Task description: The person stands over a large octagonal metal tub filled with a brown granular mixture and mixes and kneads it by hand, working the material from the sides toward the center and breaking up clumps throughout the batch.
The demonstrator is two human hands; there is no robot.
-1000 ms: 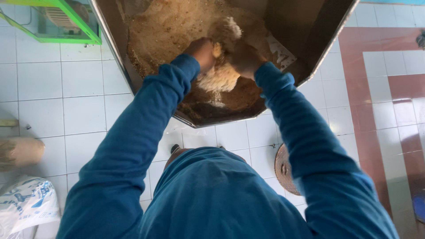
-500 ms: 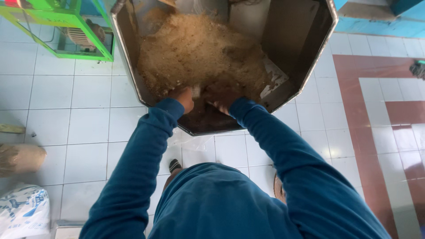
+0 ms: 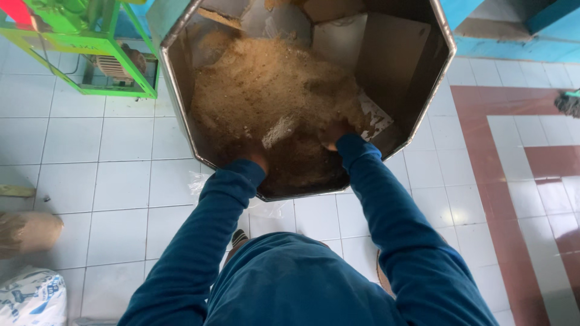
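Head view: both hands, left [image 3: 258, 158] and right [image 3: 331, 137], are sunk in tan crumbly meal [image 3: 272, 96] inside octagonal steel drum [image 3: 432, 102]; closure cannot be told. Mixing is judged underway; scooping upward is called for.

Floor: we see white square tiles [image 3: 66, 181] with thin grey joints across most of the view.
Floor border: to the right we find dark red-brown bands [image 3: 483, 121] framing white tiles.
Wall: at the upper right we make out a bright blue painted base [image 3: 513, 45], meeting the floor in a straight line.
Frame: at the upper left we note a green metal frame [image 3: 130, 66] standing on the tiles, a small motor [image 3: 118, 63] inside it.
Sacks: at the left edge we see a brown sack [image 3: 27, 232]; below it a white sack with blue print [image 3: 30, 299].
Light: we find even, soft daylight, with no hard shadows.
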